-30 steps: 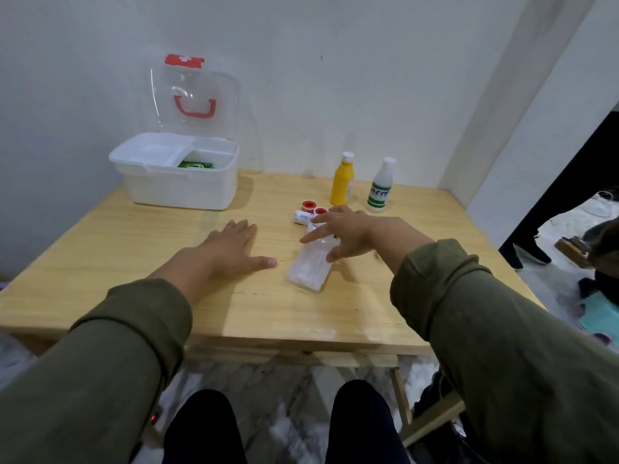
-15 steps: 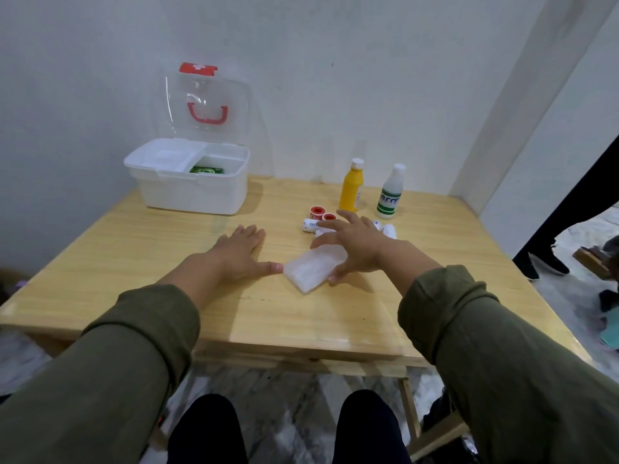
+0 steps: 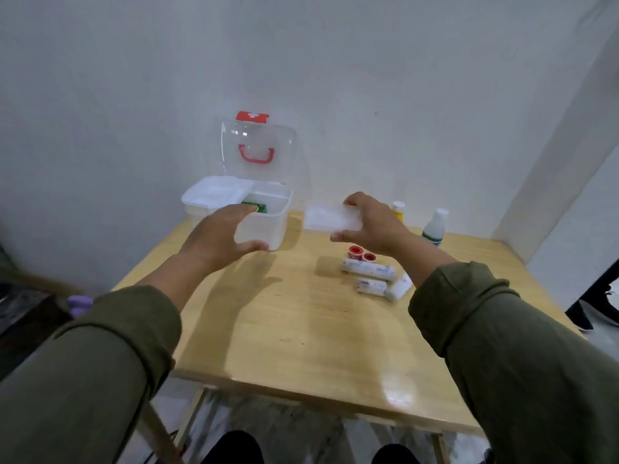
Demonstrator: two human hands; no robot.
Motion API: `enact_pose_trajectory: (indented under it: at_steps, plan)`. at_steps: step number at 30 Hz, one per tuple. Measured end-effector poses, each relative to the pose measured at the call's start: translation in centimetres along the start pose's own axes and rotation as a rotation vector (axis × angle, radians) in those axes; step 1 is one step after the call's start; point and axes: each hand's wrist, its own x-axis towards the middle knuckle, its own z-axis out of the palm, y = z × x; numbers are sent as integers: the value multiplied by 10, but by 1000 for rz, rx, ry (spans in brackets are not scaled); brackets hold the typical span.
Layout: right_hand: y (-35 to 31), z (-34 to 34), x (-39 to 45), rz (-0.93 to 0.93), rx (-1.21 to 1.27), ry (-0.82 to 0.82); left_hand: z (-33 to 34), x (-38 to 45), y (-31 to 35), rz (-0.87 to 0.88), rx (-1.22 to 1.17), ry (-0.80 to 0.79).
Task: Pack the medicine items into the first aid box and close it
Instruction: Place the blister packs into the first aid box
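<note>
The white first aid box stands open at the table's far left, its clear lid with red handle upright. A green item lies inside. My right hand holds a flat white packet in the air just right of the box. My left hand hovers in front of the box with fingers spread and nothing in it. On the table lie two red tape rolls and three white bandage rolls. A yellow bottle and a white bottle stand behind.
The wooden table stands against a white wall. A purple object sits off the table's left edge. A dark shoe is on the floor at the right.
My right hand has lifted the white packet off the table and carried it up toward the box. My left hand has risen from the tabletop to the box front. The camera has shifted right.
</note>
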Motion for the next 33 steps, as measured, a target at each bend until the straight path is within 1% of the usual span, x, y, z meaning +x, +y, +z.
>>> enact_pose_trajectory:
  at_steps: [1,3,6,10,15,22,24,27,31,33]
  plan:
    - [-6,0,9,-3,2,4,-7,8,-8,-8,15,26]
    - [-17,2,27,-14,-16,-9,-19,22,-24,-50,66,21]
    - [-33,7,53,-29,-57,-35,-29,43,-49,-124,130,-27]
    - [-52,17,86,-46,-103,-91,-32,66,-77,-213,143,-126]
    - [-63,32,116,-87,-164,-199,-27,79,-99,-238,117,-208]
    - [-71,42,140,-121,-211,-300,-21,76,-111,-253,61,-255]
    - [-73,44,145,-119,-153,-332,-20,76,-111,-244,64,-256]
    - [-76,45,146,-93,22,-336,-19,78,-113,-246,68,-261]
    - [-77,53,140,-53,265,-277,-18,78,-112,-265,70,-277]
    - [-76,61,139,-44,318,-229,-18,78,-110,-274,64,-278]
